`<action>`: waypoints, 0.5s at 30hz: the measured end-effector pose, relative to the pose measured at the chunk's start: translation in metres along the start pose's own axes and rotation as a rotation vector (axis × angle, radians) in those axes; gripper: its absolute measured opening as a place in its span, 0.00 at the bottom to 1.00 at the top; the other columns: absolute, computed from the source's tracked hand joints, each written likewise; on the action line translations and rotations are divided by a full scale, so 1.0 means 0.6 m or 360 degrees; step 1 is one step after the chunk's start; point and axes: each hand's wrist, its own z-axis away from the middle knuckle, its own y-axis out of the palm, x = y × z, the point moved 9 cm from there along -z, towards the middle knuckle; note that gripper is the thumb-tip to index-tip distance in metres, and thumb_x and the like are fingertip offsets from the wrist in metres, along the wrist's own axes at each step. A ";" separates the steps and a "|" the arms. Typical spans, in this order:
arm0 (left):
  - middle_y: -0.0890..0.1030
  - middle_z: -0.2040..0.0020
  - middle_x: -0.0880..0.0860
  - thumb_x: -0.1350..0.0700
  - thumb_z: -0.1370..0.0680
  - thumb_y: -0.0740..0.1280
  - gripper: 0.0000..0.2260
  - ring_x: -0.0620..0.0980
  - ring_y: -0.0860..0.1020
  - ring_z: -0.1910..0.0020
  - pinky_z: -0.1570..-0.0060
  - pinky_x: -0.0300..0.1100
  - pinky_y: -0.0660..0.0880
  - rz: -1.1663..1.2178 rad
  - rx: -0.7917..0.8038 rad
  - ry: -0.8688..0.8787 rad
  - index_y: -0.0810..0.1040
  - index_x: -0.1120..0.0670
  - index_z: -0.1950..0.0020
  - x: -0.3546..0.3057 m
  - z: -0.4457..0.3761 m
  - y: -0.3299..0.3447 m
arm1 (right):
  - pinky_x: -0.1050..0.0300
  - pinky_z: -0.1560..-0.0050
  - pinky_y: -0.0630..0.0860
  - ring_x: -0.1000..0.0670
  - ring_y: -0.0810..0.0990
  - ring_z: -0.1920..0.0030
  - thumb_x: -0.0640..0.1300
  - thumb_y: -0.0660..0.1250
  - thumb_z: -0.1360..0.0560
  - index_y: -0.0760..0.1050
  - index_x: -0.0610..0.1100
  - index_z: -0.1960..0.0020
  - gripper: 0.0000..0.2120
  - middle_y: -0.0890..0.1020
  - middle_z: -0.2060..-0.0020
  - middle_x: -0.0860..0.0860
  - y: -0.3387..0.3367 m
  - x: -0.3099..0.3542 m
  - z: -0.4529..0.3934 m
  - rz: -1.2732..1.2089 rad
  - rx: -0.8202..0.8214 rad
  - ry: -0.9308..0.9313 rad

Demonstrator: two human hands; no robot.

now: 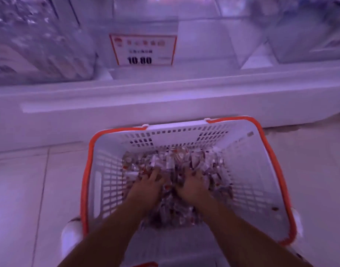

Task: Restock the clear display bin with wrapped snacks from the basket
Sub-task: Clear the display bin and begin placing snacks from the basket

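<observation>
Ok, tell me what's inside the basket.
The basket holds a pile of wrapped snacks, with the left hand and right hand dug into it. The fingertips and the basket floor under the pile are covered.

A white price card with an orange-red border stands at the front of the display and shows the blurred number 10.00. Under it runs a long white shelf ledge. Pale floor tiles lie below.
</observation>
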 end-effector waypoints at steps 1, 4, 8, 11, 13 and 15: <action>0.50 0.19 0.54 0.43 0.19 0.58 0.26 0.59 0.63 0.26 0.35 0.54 0.70 0.0047 -0.0018 0.0004 0.57 0.43 0.22 -0.004 -0.001 0.014 | 0.42 0.30 0.62 0.32 0.61 0.28 0.64 0.64 0.27 0.50 0.45 0.21 0.44 0.57 0.26 0.30 0.015 -0.006 -0.005 0.0082 -0.0081 0.0038; 0.55 0.21 0.56 0.42 0.22 0.61 0.28 0.62 0.67 0.30 0.33 0.53 0.69 0.0307 -0.0025 -0.0101 0.61 0.45 0.23 -0.004 0.012 0.032 | 0.42 0.28 0.60 0.34 0.62 0.31 0.60 0.62 0.24 0.56 0.44 0.23 0.36 0.61 0.28 0.35 0.039 0.007 0.017 0.0333 -0.0226 -0.0067; 0.67 0.29 0.54 0.48 0.24 0.66 0.21 0.59 0.74 0.38 0.41 0.49 0.72 0.0485 -0.0208 -0.0230 0.71 0.48 0.32 0.015 0.023 0.032 | 0.48 0.29 0.64 0.37 0.66 0.33 0.49 0.64 0.23 0.65 0.48 0.28 0.25 0.64 0.31 0.39 0.032 0.015 0.028 0.0303 -0.0230 -0.0185; 0.73 0.39 0.55 0.53 0.28 0.69 0.14 0.61 0.74 0.42 0.43 0.51 0.72 0.0684 -0.0391 -0.0374 0.76 0.52 0.43 0.038 0.017 0.024 | 0.52 0.35 0.71 0.38 0.73 0.38 0.46 0.68 0.26 0.68 0.46 0.30 0.26 0.66 0.35 0.41 0.030 0.010 0.032 0.0134 -0.0151 -0.0327; 0.72 0.38 0.55 0.53 0.30 0.71 0.20 0.62 0.73 0.41 0.41 0.50 0.71 0.0816 -0.0425 -0.0380 0.75 0.50 0.39 0.037 0.010 0.024 | 0.51 0.43 0.73 0.37 0.76 0.43 0.42 0.68 0.28 0.71 0.43 0.33 0.24 0.70 0.37 0.40 0.015 0.006 0.027 -0.0004 -0.0201 -0.0340; 0.68 0.35 0.55 0.52 0.33 0.72 0.29 0.62 0.72 0.40 0.38 0.50 0.71 0.0897 -0.0368 -0.0359 0.71 0.45 0.33 0.041 -0.003 0.023 | 0.50 0.48 0.75 0.36 0.77 0.45 0.39 0.66 0.28 0.75 0.41 0.37 0.19 0.76 0.43 0.39 -0.004 -0.002 0.017 -0.0211 -0.0338 -0.0275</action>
